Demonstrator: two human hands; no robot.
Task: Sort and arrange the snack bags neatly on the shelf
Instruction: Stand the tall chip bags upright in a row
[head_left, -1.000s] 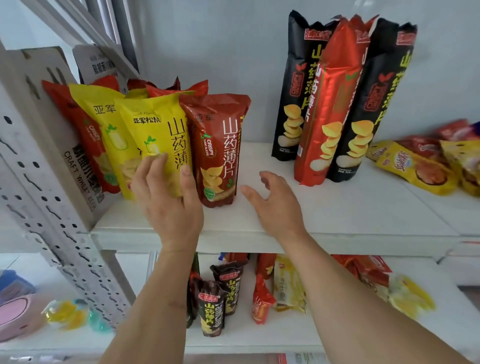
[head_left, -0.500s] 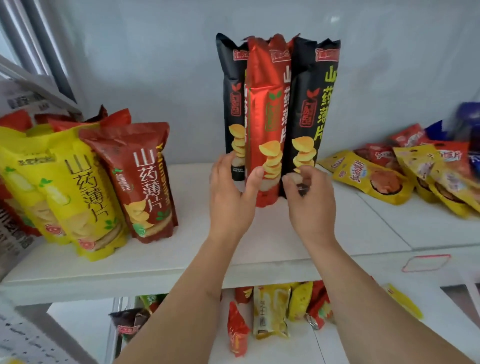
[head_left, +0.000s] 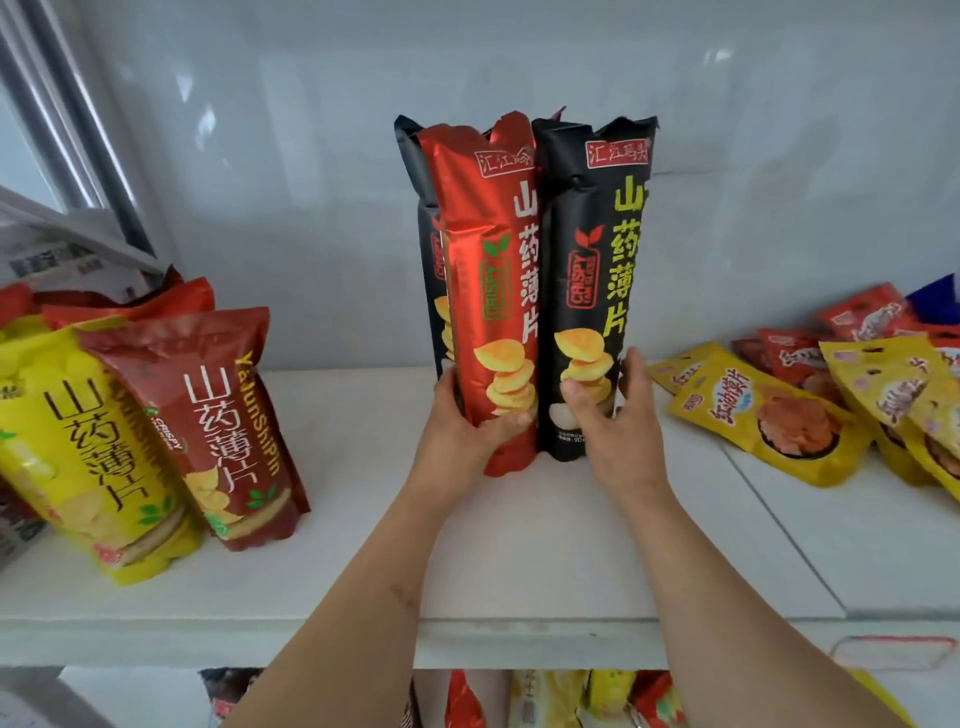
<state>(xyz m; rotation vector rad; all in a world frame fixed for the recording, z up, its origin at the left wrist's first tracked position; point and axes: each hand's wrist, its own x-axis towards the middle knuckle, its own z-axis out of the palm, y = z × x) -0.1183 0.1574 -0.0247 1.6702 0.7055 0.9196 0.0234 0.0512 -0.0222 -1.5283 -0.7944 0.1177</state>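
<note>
Lower shelf (head_left: 519, 699) at the bottom edge, nearest me: red and yellow packets, print too cut off to read. My forearms reach up over the white upper shelf (head_left: 519, 561).

My left hand (head_left: 462, 431) grips the tall red bag (head_left: 488, 291) low down, thumb across its front, fingers curled round the left side. Label: "CRISPY" in a green box, big white 山药薄片, stacked chips drawn below. My right hand (head_left: 618, 426) grips the tall black bag (head_left: 592, 291) near its base, fingers round the right edge, thumb on the front. Same 山药薄片 in yellow-green, "CRISPY" in a red box. The two bags stand upright, touching side by side, mid-shelf. A second black bag (head_left: 428, 234) stands just behind the red one, mostly hidden.

Left, well apart: dark red pouch (head_left: 208, 415), 山药薄片, "CRISPY", "YaJunShiPin" down its edge, leaning on a yellow pouch (head_left: 78, 441) with the same characters; more red bags behind.

Right: flat yellow packets (head_left: 769, 421), one reads 红油馍片; red packets (head_left: 800, 353) behind, print blurred.

Back: pale grey-white wall (head_left: 260, 156); metal upright (head_left: 78, 130) top left.
</note>
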